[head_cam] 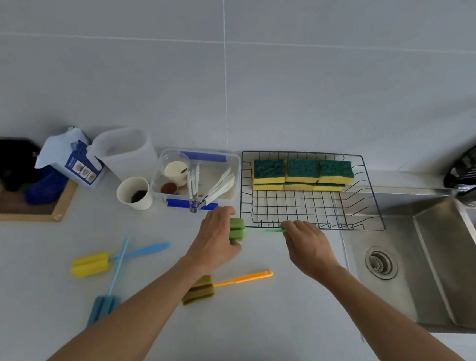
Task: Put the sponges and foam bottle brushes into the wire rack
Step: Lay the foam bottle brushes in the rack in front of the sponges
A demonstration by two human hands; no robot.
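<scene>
A black wire rack stands beside the sink with several yellow-and-green sponges stacked along its back. Both hands hold a green foam bottle brush level at the rack's front left corner. My left hand grips its foam head and my right hand pinches its green handle. On the counter lie a yellow-headed brush with a blue handle, a blue brush and an olive-headed brush with an orange handle, partly under my left forearm.
A clear plastic box with blue clips holds tongs and small cups just left of the rack. A paper cup, a white container and a wooden tray sit further left. The steel sink is on the right.
</scene>
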